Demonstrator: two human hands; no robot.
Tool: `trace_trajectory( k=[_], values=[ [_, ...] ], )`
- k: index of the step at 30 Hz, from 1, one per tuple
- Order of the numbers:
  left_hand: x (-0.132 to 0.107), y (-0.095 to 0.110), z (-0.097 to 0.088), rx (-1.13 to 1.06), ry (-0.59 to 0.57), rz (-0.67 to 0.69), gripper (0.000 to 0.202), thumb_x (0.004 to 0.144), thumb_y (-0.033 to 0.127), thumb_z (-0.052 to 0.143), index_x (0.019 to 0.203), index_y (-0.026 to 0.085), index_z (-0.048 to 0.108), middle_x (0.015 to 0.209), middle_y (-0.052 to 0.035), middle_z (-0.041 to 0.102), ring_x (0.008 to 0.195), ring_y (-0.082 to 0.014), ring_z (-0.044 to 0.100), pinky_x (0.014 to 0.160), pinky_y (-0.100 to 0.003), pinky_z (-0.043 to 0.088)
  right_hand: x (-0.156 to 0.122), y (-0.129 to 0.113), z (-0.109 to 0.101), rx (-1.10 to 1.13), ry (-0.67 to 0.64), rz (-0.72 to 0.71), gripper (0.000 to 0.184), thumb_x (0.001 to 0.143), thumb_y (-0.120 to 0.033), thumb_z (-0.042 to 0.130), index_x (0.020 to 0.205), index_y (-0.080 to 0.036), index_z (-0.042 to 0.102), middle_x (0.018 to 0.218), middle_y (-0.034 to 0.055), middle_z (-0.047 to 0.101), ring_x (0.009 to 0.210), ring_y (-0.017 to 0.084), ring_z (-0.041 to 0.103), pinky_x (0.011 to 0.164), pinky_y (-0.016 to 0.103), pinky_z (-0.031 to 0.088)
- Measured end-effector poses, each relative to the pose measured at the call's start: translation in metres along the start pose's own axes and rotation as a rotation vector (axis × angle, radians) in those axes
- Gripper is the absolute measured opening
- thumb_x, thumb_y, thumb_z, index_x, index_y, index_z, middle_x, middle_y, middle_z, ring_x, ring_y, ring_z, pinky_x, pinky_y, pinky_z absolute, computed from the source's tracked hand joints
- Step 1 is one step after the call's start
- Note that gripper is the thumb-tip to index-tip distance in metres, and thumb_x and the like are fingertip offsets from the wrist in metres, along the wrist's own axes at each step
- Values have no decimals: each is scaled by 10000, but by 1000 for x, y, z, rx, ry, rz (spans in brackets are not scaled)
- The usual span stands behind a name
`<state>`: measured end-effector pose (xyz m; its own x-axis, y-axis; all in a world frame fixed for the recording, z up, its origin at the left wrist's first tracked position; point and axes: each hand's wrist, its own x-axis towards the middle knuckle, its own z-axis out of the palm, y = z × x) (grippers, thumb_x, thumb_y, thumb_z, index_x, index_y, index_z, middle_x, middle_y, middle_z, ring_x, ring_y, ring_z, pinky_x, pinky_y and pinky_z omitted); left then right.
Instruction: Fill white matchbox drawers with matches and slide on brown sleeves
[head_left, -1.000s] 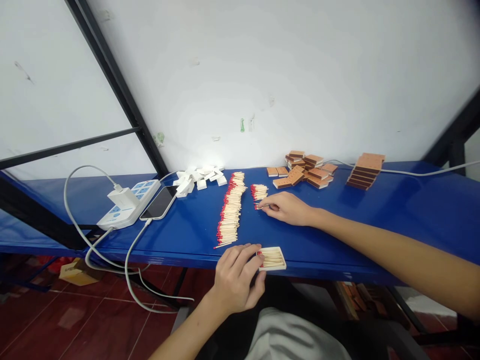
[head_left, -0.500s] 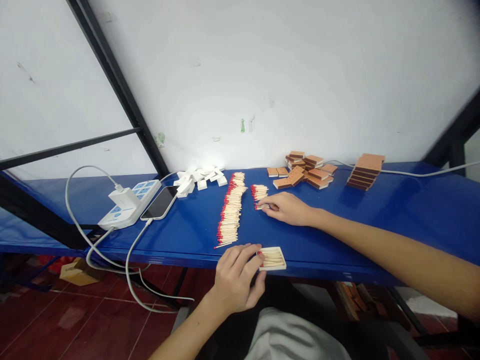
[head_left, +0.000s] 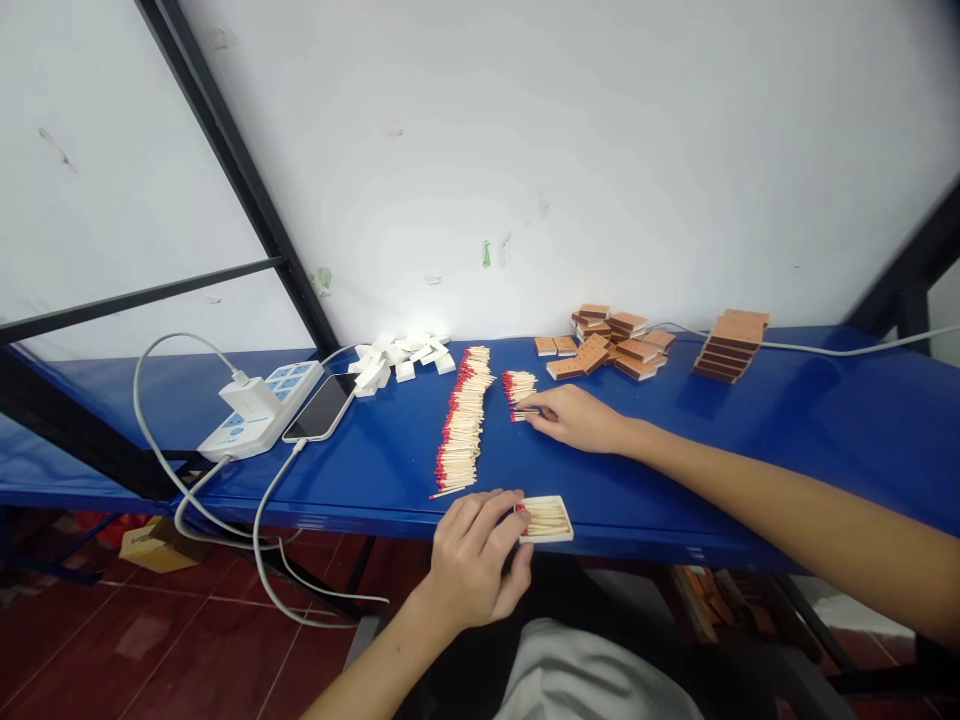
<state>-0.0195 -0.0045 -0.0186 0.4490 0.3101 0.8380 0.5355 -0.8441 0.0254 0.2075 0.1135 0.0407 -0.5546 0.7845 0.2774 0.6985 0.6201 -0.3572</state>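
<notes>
Holding the white tray [head_left: 551,537] with the left hand [head_left: 480,555] — fingers over its left end, loose sticks [head_left: 549,517] inside — at the near edge of the blue table [head_left: 390,440]. Touching the small group of matches [head_left: 518,388] with the fingertips of the right hand [head_left: 574,418]; cannot tell whether pinched in that grip or only pressed. Lying partly under and just beyond those fingertips, red heads to the left, long axes roughly left to right. Much nearer to the right hand — and beyond the tray.
</notes>
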Motion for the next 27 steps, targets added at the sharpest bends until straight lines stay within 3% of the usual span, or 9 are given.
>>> trace_trajectory(
  k=[6, 10, 20, 27],
  values=[
    [1, 0, 0, -10, 5, -6, 351, 840, 155, 540, 1188, 197, 528, 1114, -106, 721, 952, -224, 683, 800, -368, 566, 0, 1, 0, -3, 2, -12, 321, 927, -243, 497, 1157, -177, 711, 728, 17, 670, 601, 136, 528, 618, 249, 340],
    [0, 0, 0, -11, 9, 2, 346, 832, 146, 546, 1176, 178, 533, 1111, -118, 720, 948, -231, 678, 795, -373, 565, 0, -3, 0, -56, 57, 61, 345, 926, -272, 502, 1205, -185, 686, 761, 26, 682, 637, 149, 554, 620, 253, 336],
    [1, 0, -1, 5, -8, -10, 323, 840, 167, 535, 1161, 199, 541, 1106, -107, 725, 972, -232, 689, 799, -364, 564, 2, 0, 1, -78, 97, 102, 326, 911, -238, 475, 1068, -150, 747, 726, 42, 707, 610, 157, 585, 628, 263, 376],
    [2, 0, -2, -2, -6, 4, 322, 845, 159, 538, 1165, 192, 538, 1108, -106, 722, 972, -227, 686, 802, -364, 564, 3, 2, 3, -81, 130, 133, 343, 896, -234, 481, 1075, -137, 757, 751, 58, 735, 643, 173, 616, 640, 266, 398]
  ],
)
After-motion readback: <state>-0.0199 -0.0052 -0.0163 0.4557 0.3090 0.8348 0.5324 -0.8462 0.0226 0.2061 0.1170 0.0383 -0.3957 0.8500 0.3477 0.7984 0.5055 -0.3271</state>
